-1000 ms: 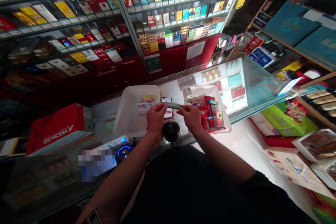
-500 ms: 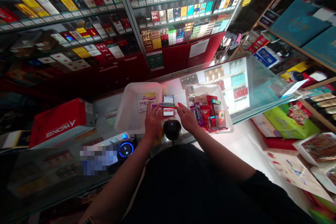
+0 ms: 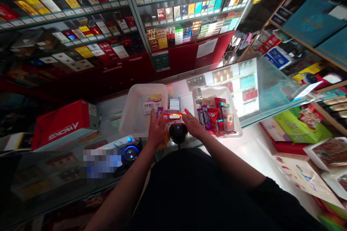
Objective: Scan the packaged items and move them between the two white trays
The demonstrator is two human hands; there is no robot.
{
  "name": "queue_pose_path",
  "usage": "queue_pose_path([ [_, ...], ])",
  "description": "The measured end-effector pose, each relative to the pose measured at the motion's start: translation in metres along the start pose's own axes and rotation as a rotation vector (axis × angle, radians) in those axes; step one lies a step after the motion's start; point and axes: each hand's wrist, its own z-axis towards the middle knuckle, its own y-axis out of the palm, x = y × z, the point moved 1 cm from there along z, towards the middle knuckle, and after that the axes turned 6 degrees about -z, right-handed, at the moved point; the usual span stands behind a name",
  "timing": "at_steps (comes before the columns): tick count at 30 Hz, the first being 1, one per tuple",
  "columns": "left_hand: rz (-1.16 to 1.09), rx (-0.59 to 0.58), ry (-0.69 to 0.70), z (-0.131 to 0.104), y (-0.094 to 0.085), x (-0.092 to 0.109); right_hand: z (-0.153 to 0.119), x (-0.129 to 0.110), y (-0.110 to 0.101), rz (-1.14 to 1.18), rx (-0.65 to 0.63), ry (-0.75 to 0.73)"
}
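Observation:
A narrow stick-shaped packet (image 3: 172,112) is held level between my two hands, with a red glow along it. My left hand (image 3: 157,128) pinches its left end, over the right part of a white bin (image 3: 130,115). At its right end, the fingers of my right hand (image 3: 193,124) are closed on it. Under the packet lies a phone (image 3: 174,104) with a lit screen, partly covered. A black round scanner (image 3: 178,133) stands just in front of the phone. Flat packets (image 3: 152,107) lie in the left bin.
To the right, a second white bin (image 3: 238,126) holds several snack packets. A red shoebox-like carton (image 3: 65,124) and a device with a blue ring (image 3: 131,153) are on the left. Shelves of small boxes (image 3: 168,14) rise behind the glass counter (image 3: 273,90).
The packet has tilted and now shows a bright red light. The phone's screen shows different content. The view has shifted slightly; both hands keep nearly the same place.

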Motion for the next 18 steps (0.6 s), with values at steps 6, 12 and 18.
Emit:
queue_pose_path([
  [6, -0.037, 0.044, 0.011, 0.001, -0.009, 0.007, 0.011, -0.011, 0.001, -0.02, 0.023, -0.047],
  [12, -0.11, 0.142, -0.038, -0.007, -0.018, 0.002, 0.03, -0.034, 0.009, -0.159, -0.027, -0.1],
  [18, -0.164, 0.196, -0.095, -0.018, -0.025, -0.007, 0.058, -0.06, 0.025, -0.382, -0.125, -0.251],
])
